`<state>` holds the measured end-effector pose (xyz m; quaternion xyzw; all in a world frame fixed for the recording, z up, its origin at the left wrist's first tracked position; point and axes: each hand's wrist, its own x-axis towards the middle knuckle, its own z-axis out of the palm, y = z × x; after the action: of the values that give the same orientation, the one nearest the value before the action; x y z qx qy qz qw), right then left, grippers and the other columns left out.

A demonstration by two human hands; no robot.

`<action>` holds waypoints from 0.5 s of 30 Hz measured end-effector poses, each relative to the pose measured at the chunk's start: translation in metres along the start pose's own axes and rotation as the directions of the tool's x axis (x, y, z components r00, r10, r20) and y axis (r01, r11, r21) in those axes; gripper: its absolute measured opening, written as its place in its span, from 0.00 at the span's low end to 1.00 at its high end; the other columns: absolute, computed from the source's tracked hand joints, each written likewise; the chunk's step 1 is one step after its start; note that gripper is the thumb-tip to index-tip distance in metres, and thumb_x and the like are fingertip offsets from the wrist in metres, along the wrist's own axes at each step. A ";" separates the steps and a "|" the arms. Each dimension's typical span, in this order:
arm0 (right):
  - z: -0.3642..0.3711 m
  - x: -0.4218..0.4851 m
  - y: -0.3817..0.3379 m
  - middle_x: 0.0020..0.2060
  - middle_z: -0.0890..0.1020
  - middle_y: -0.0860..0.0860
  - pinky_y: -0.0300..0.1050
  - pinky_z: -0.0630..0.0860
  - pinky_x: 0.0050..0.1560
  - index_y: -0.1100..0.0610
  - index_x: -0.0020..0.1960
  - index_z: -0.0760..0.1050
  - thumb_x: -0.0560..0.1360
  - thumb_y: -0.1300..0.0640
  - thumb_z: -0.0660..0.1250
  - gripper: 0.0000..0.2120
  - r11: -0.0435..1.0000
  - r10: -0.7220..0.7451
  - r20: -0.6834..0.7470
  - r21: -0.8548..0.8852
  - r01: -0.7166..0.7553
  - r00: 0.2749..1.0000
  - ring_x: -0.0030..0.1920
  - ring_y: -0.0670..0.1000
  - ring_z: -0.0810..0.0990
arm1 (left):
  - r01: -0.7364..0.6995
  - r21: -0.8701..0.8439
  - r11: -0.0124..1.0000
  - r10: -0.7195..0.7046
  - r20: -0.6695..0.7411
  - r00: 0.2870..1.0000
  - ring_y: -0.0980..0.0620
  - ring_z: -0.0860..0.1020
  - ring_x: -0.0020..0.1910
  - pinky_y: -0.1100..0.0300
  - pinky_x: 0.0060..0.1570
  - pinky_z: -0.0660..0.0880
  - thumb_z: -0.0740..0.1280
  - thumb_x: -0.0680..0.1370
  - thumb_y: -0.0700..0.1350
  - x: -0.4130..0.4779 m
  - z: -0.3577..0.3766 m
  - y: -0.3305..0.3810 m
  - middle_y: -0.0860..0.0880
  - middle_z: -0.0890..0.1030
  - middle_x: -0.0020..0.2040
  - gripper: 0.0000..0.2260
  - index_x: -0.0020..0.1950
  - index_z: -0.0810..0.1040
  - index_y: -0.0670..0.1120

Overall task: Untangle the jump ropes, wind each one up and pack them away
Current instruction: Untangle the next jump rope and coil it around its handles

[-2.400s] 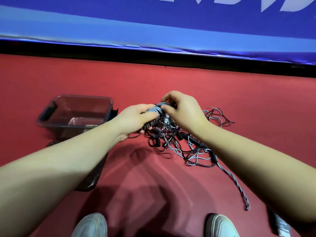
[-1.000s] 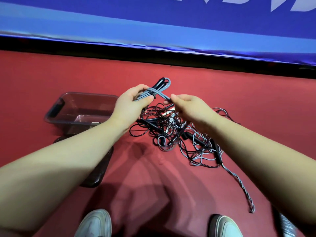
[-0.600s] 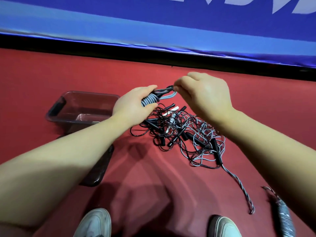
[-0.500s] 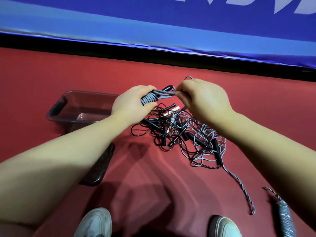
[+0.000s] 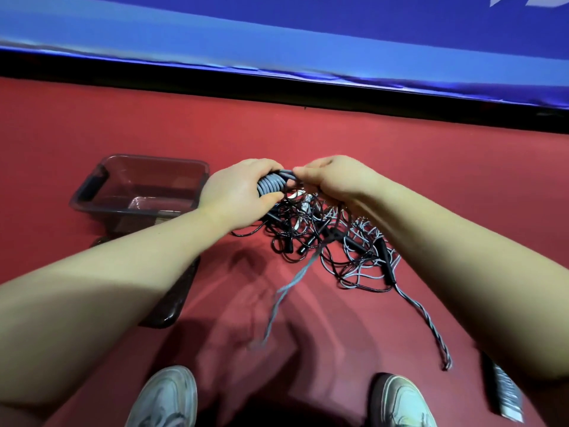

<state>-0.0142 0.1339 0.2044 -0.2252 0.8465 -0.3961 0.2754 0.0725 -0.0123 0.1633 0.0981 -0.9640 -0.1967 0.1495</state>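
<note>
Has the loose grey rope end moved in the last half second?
Yes. The loose grey rope end now trails nearer than the tangle, toward the shoes; earlier it looped beyond the right hand, toward the blue banner.

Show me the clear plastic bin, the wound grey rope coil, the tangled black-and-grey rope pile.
clear plastic bin (image 5: 91,187): head view, handle.
wound grey rope coil (image 5: 271,185): head view, turns.
tangled black-and-grey rope pile (image 5: 320,238): head view, middle.

Nothing legible: the blue banner (image 5: 277,26) carries only white letter fragments (image 5: 505,0) at its top right, cut off by the frame edge.
</note>
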 end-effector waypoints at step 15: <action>-0.007 -0.011 -0.005 0.36 0.80 0.52 0.43 0.72 0.33 0.53 0.50 0.83 0.73 0.56 0.67 0.08 0.436 -0.822 -0.186 -0.814 0.384 0.539 0.39 0.58 0.79 | 0.061 -0.483 0.873 -0.092 -0.042 0.995 0.56 0.77 0.54 0.62 0.57 0.70 0.72 0.73 0.44 0.011 -0.012 0.012 0.58 0.79 0.53 0.17 0.61 0.78 0.53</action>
<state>-0.0094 0.1414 0.2152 -0.4858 0.8155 -0.1706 -0.2643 0.0645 -0.0078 0.1814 0.1020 -0.8750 -0.4326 0.1920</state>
